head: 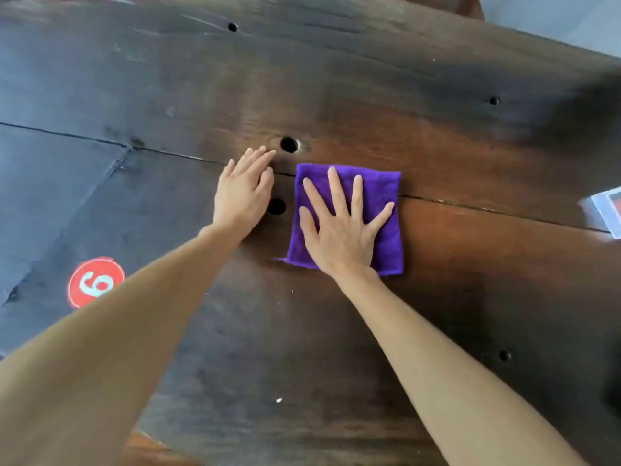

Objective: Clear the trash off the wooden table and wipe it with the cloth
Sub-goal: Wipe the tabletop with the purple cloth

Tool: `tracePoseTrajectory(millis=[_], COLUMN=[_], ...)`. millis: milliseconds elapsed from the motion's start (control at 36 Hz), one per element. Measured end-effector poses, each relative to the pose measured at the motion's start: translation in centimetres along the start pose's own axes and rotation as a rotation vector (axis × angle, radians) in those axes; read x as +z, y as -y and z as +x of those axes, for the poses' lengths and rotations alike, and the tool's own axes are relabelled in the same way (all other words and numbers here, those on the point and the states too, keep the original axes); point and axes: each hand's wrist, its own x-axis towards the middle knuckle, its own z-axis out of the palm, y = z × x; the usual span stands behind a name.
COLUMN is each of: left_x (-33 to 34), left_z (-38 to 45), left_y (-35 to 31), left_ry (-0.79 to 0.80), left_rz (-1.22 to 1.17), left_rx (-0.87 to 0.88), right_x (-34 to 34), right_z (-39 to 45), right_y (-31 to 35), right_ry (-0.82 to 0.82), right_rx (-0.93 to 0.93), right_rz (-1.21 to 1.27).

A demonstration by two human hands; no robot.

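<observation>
- A red round sticker (95, 281) with a white digit was seen at the far left of the tabletop (437, 112), well apart from the hands.
- The left hand (243, 193) was laid flat on bare wood just left of the cloth; its fingers (255, 159) were straight and close together, nothing held.
- Dark round holes (289, 144) were noted in the wood between and just beyond the two hands.
- The purple cloth (383, 196) was found folded flat near mid-tabletop, roughly square, its slightly longer side running away from the person, edges near parallel to the plank seam.
- The right hand (342, 227) was pressed palm-down on the cloth, fingers spread wide and straight, nothing gripped.
- The cloth was judged soft, light and limp, likely to bunch or unfold if dragged by a corner; flat palm pressure at its middle was judged the best hold.
- A small white speck (278, 400) was seen nearer the person.
- A pale boxy item (608, 210) was cut off at the right edge; it could not be identified.
</observation>
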Motion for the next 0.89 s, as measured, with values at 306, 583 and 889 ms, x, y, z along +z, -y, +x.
tracePoseTrajectory(millis=[306,583,889], left_x=[-1.3,-0.9,-0.7], left_z=[-9.3,-9.9,-10.0], left_y=[4.5,3.4,3.5], left_ry=[0.041,-0.004,-0.011], left_rz=[0.452,0.498,0.518], left_rx=[0.145,0.109,0.118], right_x=[1.1,2.3,3.2], right_z=[-23.1,-34.5,-36.0], right_y=[1.7,0.0,-0.5], right_ry=[0.157,0.103,0.037], right_rx=[-0.05,-0.114,-0.13], right_rz=[0.05,-0.024,-0.075])
